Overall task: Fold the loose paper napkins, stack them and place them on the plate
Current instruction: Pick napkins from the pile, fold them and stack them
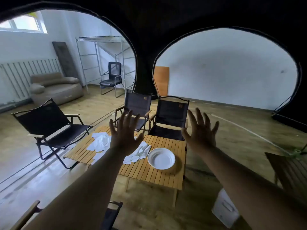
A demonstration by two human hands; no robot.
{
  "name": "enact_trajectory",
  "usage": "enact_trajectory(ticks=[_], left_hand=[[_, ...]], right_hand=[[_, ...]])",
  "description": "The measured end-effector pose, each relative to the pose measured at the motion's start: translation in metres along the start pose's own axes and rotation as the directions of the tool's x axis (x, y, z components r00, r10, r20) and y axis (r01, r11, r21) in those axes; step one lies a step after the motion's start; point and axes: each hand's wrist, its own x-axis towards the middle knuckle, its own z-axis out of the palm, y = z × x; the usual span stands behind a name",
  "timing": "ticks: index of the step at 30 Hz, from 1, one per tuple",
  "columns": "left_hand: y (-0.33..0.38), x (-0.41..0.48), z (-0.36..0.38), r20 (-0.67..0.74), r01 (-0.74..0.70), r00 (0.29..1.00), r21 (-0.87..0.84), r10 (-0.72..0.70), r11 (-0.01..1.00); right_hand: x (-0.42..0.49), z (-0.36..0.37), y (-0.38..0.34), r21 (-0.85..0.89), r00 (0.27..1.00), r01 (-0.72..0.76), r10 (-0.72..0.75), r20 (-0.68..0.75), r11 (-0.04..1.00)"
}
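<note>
Slatted table amid folding chairs (left hand across some napkins)

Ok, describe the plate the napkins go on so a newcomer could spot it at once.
Find the low slatted wooden table before two black folding chairs. Toward its right end sits the white plate, beside a heap of loose paper napkins. It is the only round, rimmed thing there; the napkins are flat and angular.

We see loose napkins on the slatted table's left and middle, the plate to their right, two folding chairs behind.
</note>
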Motion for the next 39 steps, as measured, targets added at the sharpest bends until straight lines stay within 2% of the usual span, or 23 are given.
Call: enact_trajectory(ticks=[8,18,24,33,39], left_hand=[[-0.08,0.056,0.083,0.098,0.05,0.994,0.02,-0.052,0.999],[-0.181,0.147,0.172,0.195,0.071,0.978,0.035,-0.076,0.997],[-0.209,0.181,0.227,0.252,0.105,0.962,0.032,-0.11,0.994],[-0.239,0.214,0.321,0.334,0.221,0.911,0.093,-0.24,0.971],[-0.253,0.238,0.358,0.378,0.251,0.882,0.13,-0.281,0.959]], right_hand=[[0.087,0.096,-0.065,0.04,0.993,0.076,-0.08,0.083,0.996],[0.209,0.199,-0.142,0.137,0.983,0.088,-0.108,0.151,0.987],[0.264,0.262,-0.149,0.167,0.971,0.102,-0.134,0.196,0.981],[0.334,0.359,-0.144,0.171,0.925,0.163,-0.211,0.316,0.972],[0.372,0.399,-0.143,0.181,0.892,0.194,-0.25,0.377,0.964]])
